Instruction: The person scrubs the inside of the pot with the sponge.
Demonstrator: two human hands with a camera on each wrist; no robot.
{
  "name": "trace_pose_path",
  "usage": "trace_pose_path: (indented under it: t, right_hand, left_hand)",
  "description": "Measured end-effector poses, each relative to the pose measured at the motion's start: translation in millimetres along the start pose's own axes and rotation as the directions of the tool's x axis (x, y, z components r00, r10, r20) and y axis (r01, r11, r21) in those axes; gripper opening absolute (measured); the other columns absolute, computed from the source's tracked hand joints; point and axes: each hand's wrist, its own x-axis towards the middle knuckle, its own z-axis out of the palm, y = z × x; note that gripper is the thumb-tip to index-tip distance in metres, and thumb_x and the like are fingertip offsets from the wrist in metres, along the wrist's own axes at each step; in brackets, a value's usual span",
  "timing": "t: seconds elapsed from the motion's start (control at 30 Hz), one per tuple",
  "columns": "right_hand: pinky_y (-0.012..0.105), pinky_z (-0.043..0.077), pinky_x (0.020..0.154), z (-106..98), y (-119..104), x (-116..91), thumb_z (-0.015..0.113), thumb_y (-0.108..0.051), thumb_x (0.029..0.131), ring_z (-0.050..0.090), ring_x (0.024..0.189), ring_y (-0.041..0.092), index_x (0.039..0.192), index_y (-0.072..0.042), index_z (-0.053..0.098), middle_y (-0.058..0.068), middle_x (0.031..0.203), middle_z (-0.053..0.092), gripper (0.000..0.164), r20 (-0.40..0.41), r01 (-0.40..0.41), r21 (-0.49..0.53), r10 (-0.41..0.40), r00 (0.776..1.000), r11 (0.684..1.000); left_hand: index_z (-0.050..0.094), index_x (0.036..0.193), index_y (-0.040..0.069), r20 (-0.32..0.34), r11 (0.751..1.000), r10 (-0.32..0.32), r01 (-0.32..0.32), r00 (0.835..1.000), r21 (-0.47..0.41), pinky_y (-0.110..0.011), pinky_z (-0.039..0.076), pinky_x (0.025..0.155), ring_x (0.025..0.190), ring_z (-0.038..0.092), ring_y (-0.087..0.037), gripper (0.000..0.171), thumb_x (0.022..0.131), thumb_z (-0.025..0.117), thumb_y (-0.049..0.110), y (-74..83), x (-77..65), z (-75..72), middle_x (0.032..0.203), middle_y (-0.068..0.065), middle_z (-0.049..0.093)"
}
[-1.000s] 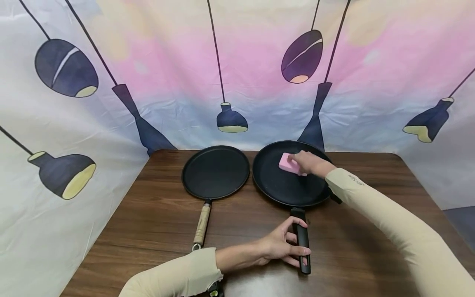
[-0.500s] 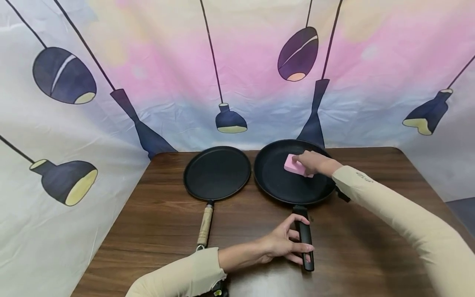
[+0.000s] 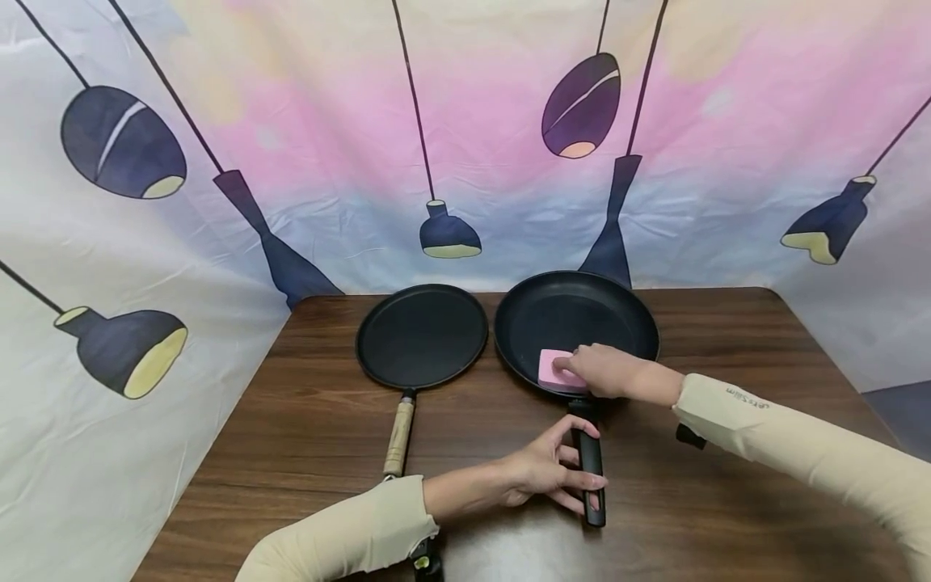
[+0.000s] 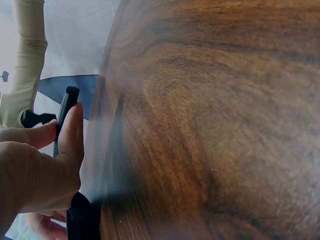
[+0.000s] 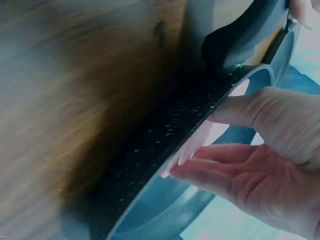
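Note:
A black frying pan (image 3: 575,311) sits on the right of the table, its black handle (image 3: 591,461) pointing toward me. My left hand (image 3: 541,470) grips that handle, thumb on one side and fingers on the other; the left wrist view shows this hand (image 4: 42,172) from behind. Inside the pan, at the near rim by the handle's base, my right hand (image 3: 614,372) holds a pink sponge (image 3: 554,370) against the surface. In the right wrist view the pan's wall partly hides the sponge (image 5: 192,145) between thumb and fingers.
A flat black griddle pan (image 3: 422,335) with a wooden handle (image 3: 398,436) lies just left of the frying pan. Both stand on a brown wooden table (image 3: 305,404). Behind hangs a cloth (image 3: 349,162) printed with lamps.
My right hand has first slid slightly right with the sponge, then down and left across the pan to its near rim. The left hand keeps its hold on the handle.

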Motion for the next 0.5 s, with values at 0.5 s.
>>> trace_pose_path:
  t: [0.5]
  right_hand:
    - [0.031, 0.051, 0.06, 0.0, 27.1, 63.2, 0.079, -0.017, 0.09, 0.06, 0.075, 0.021, 0.14, -0.012, 0.064, 0.013, 0.094, 0.071, 0.052, -0.086, -0.152, -0.111, 0.143, 0.986, 0.982]
  left_hand:
    - [0.047, 0.13, 0.022, 0.023, 1.0, 0.01, -0.009, 1.0, -0.025, -0.039, 0.066, 0.071, 0.08, 0.075, -0.025, 0.051, 0.094, 0.068, -0.006, -0.3, 0.4, 0.9, 0.099, -0.01, 0.071]
